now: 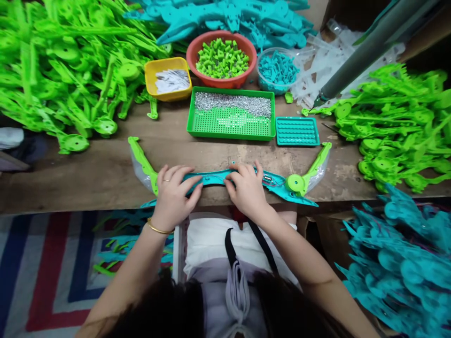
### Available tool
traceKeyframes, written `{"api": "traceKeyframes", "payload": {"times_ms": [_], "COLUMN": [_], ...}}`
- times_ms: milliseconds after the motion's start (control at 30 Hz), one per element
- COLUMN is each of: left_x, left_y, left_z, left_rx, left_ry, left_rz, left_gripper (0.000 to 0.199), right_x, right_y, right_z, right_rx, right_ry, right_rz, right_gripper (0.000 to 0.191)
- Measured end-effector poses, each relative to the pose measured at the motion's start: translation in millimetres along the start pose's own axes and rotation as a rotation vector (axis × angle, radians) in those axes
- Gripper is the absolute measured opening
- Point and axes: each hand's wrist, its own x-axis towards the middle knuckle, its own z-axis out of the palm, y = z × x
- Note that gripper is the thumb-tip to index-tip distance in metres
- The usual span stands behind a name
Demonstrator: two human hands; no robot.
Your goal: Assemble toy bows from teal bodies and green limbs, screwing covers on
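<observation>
A teal plastic toy bow (215, 177) lies across the front of the wooden table, its hollow side up, with thin wires and a small metal component (268, 179) in it. A lime green limb (141, 157) angles up from its left end; a matching limb (315, 171) with a round hub (296, 184) stands out at the right. Both limbs carry clear plastic. My left hand (176, 190) is closed over the left part of the bow, fingers bent across it and thumb at its near edge. My right hand (246, 188) grips just right of the middle, hiding the body beneath.
Behind the bow are a green tray (230, 134) of small metal screws, a teal ridged tray (298, 131), a yellow tub (169, 96), a red bowl (221, 82) of green pieces and a clear tub (276, 85). Green parts (63, 70) pile left and right; teal bodies (412, 263) lie lower right.
</observation>
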Motion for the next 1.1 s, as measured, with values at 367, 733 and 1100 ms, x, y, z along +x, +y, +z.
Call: {"api": "traceKeyframes", "payload": {"times_ms": [367, 733, 1100], "left_x": [14, 24, 18], "left_y": [-2, -10, -18], "left_z": [3.0, 4.1, 7.7], "left_rx": [0.042, 0.122, 0.033], "left_ry": [-0.077, -0.161, -0.195], "left_rz": [-0.010, 0.182, 0.209], "left_gripper": [0.017, 0.023, 0.024], "right_x": [17, 29, 21], "right_y": [-11, 9, 8], "right_z": [-1, -9, -3], "right_rx": [-0.073, -0.110, -0.116], "right_ry": [-0.095, -0.134, -0.176], "right_rz": [0.015, -0.103, -0.205], "right_gripper": [0.021, 0.012, 0.022]}}
